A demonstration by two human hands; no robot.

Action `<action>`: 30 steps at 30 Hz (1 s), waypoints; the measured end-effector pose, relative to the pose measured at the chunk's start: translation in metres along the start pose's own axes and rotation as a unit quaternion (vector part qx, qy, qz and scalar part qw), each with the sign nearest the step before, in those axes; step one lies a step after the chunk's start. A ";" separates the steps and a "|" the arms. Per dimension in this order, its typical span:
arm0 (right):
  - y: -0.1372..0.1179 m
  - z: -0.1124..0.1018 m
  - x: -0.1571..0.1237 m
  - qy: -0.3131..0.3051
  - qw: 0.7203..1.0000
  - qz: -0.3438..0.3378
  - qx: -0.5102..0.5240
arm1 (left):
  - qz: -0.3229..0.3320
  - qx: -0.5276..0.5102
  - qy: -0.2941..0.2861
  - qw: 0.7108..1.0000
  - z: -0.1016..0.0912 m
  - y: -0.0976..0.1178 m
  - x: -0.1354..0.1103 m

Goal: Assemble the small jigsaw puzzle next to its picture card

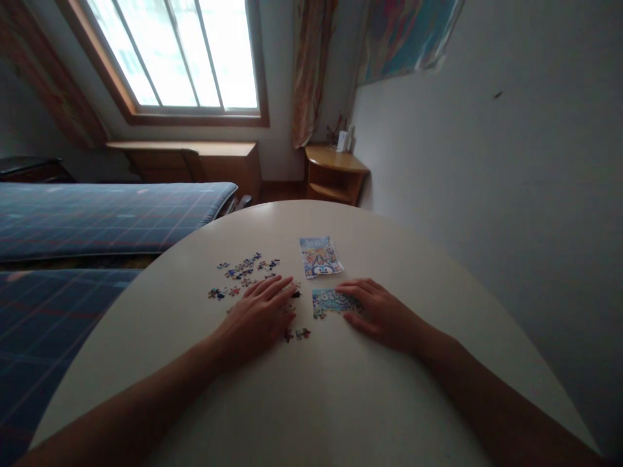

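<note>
My left hand (263, 314) lies flat on the round white table (311, 389), fingers stretched over several loose jigsaw pieces. More loose pieces (243, 269) are scattered just beyond it to the left. My right hand (377, 311) rests open on the right edge of a partly joined blue puzzle section (328, 301). Two stray pieces (296, 335) lie between my hands. A small colourful reference picture (320, 255) lies flat on the table beyond the joined section.
A bed with a blue checked cover (97, 217) runs along the left of the table. A wooden corner shelf (335, 172) and a low cabinet (195, 159) stand under the window. A plain wall (487, 162) is close on the right.
</note>
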State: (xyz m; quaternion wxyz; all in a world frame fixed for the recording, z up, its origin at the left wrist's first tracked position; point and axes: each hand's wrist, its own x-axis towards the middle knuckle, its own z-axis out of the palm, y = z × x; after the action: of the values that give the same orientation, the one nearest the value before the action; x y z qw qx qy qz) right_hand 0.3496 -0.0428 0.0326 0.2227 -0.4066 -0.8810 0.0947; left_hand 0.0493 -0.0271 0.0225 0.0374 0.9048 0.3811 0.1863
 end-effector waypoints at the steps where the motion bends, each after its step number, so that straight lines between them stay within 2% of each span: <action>1: 0.000 0.000 0.000 0.002 1.000 0.001 0.001 | 0.008 -0.005 -0.010 1.000 0.001 0.001 0.001; 4: -0.001 0.001 -0.001 0.004 1.000 0.003 0.001 | 0.010 -0.010 -0.021 1.000 0.004 0.004 0.003; 14: -0.002 0.003 -0.002 0.003 1.000 0.016 0.002 | -0.002 -0.008 0.010 1.000 0.009 0.005 0.008; 24: -0.001 0.002 -0.001 -0.010 1.000 0.012 -0.006 | -0.006 0.005 0.002 1.000 0.009 0.004 0.010; 30: 0.003 0.002 -0.002 -0.017 1.000 0.003 -0.007 | -0.049 0.033 0.055 0.997 0.004 -0.002 0.011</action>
State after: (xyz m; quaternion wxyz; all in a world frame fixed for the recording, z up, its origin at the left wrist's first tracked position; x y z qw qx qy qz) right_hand 0.3511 -0.0422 0.0291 0.2044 -0.4091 -0.8841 0.0964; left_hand 0.0562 -0.0174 0.0219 -0.0040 0.8743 0.4323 0.2207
